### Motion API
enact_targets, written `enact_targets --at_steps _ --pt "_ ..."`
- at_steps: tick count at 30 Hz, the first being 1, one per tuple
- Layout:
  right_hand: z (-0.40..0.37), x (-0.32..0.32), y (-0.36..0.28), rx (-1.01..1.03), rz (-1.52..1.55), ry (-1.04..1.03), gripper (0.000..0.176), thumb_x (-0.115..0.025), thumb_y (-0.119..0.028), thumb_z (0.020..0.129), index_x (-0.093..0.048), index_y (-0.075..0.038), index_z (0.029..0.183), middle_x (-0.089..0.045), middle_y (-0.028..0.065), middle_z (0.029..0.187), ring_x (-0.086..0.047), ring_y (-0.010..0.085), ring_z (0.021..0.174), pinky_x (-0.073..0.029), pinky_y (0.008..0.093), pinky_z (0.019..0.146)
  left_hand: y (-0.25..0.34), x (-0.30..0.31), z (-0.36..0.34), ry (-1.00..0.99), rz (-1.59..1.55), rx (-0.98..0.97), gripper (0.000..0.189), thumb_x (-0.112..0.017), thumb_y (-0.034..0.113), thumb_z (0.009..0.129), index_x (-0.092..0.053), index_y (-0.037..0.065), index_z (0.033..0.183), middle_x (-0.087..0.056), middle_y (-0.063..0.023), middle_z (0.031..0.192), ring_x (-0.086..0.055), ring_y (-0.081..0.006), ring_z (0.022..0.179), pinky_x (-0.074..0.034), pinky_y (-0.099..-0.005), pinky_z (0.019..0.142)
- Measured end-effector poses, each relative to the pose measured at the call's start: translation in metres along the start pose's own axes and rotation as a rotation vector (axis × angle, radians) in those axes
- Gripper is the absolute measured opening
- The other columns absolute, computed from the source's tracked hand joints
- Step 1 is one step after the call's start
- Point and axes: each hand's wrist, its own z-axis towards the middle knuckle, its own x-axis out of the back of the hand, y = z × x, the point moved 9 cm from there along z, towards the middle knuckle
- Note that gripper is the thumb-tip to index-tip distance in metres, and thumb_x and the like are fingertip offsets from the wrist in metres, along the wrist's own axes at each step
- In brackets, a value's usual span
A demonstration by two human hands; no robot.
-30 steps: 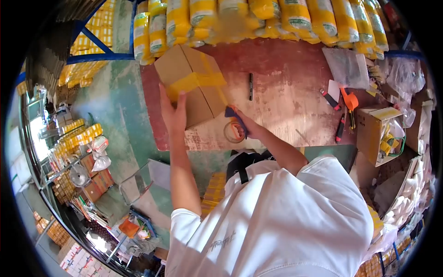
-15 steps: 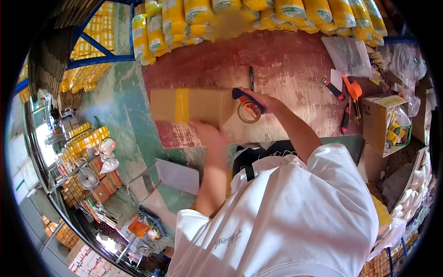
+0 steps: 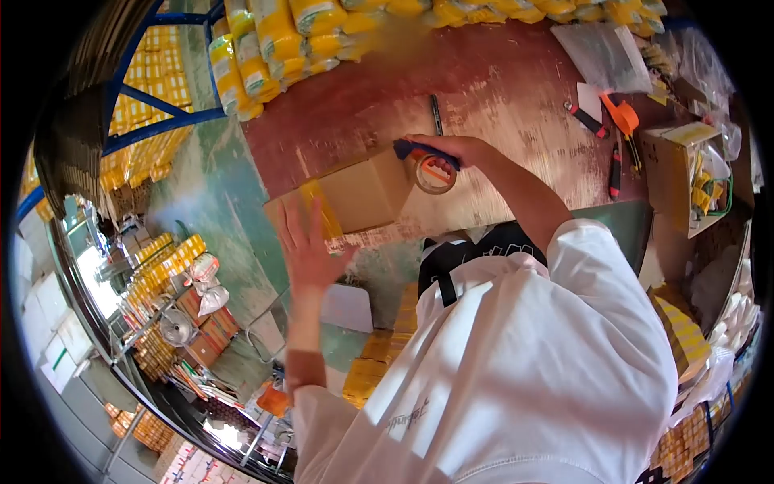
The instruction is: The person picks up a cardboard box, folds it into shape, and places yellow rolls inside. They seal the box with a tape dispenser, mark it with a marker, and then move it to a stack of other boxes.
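Note:
A closed cardboard box point(image 3: 367, 194) lies at a slant on the worn red tabletop point(image 3: 339, 121), with a band of yellow tape point(image 3: 322, 208) across it. My left hand point(image 3: 309, 246), fingers spread, overlaps the box's left end in this view. At the box's right end my right hand point(image 3: 463, 151) grips a blue tape dispenser point(image 3: 427, 153) loaded with a roll of tape point(image 3: 435, 175). The dispenser's head is right at the box's edge. Behind it on the table lies a dark pen-like stick point(image 3: 436, 114).
Yellow-wrapped packages point(image 3: 322, 32) line the table's back edge. To the right lie a red-and-black cutter point(image 3: 588, 121), an orange tool point(image 3: 621, 114), a clear plastic bag point(image 3: 603, 58) and an open carton point(image 3: 685, 177). A blue metal frame point(image 3: 165, 125) stands at left.
The box has turned, its left end swinging toward me. My left hand has moved left with its fingers spread. The dispenser stays at the box's right end.

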Motion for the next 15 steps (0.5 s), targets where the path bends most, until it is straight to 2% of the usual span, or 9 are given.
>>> enact_targets --at_steps 3,6,7,9,13,15 --pt "0.004 0.002 0.004 -0.004 0.019 0.004 0.060 -0.058 -0.077 0.089 -0.054 -0.019 0.075 -0.040 -0.0062 0.053 -0.037 0.0055 0.043 -0.028 0.0226 0.041 -0.012 -0.029 0.046 -0.180 -0.004 -0.251 0.117 -0.093 0.036 0.053 -0.041 0.018 0.157 -0.041 -0.0192 0.150 -0.042 -0.0432 0.136 -0.036 -0.0562 0.112" --pt "0.005 -0.003 0.002 0.058 0.093 0.010 0.058 -0.058 -0.076 0.090 -0.057 -0.019 0.079 -0.039 -0.0068 0.053 -0.037 0.0054 0.043 -0.027 0.0228 0.041 -0.031 -0.041 0.061 -0.180 -0.124 -0.225 0.122 -0.092 0.036 0.048 -0.041 0.022 0.158 -0.046 -0.0157 0.145 -0.047 -0.0410 0.126 -0.038 -0.0540 0.108" --pt "-0.002 -0.004 0.001 0.055 0.115 0.066 0.056 -0.058 -0.074 0.091 -0.061 -0.019 0.084 -0.039 -0.0070 0.053 -0.036 0.0052 0.043 -0.026 0.0228 0.041 -0.030 -0.041 0.065 -0.168 -0.124 -0.229 0.122 -0.092 0.036 0.047 -0.041 0.023 0.158 -0.047 -0.0152 0.143 -0.048 -0.0402 0.124 -0.038 -0.0535 0.106" --pt "-0.003 -0.007 0.011 0.077 0.141 0.031 0.055 -0.058 -0.074 0.092 -0.061 -0.019 0.085 -0.039 -0.0072 0.053 -0.036 0.0052 0.043 -0.026 0.0231 0.041 -0.028 -0.036 0.066 -0.154 -0.126 -0.233 0.122 -0.092 0.035 0.046 -0.042 0.024 0.158 -0.048 -0.0140 0.140 -0.050 -0.0387 0.118 -0.039 -0.0526 0.104" --pt "-0.002 -0.009 0.049 0.118 0.149 0.022 0.053 -0.054 -0.072 0.095 -0.063 -0.020 0.092 -0.040 -0.0079 0.053 -0.035 0.0050 0.042 -0.026 0.0232 0.041 -0.021 -0.032 0.059 -0.118 -0.103 -0.237 0.120 -0.090 0.034 0.048 -0.042 0.024 0.158 -0.049 -0.0135 0.140 -0.050 -0.0384 0.119 -0.039 -0.0521 0.105" --pt "-0.003 -0.015 0.084 0.070 0.159 0.004 0.051 -0.053 -0.072 0.096 -0.064 -0.021 0.100 -0.039 -0.0081 0.053 -0.035 0.0048 0.041 -0.026 0.0228 0.040 -0.022 -0.034 0.058 -0.108 -0.107 -0.216 0.120 -0.090 0.035 0.048 -0.042 0.024 0.158 -0.049 -0.0134 0.140 -0.051 -0.0379 0.119 -0.039 -0.0520 0.105"
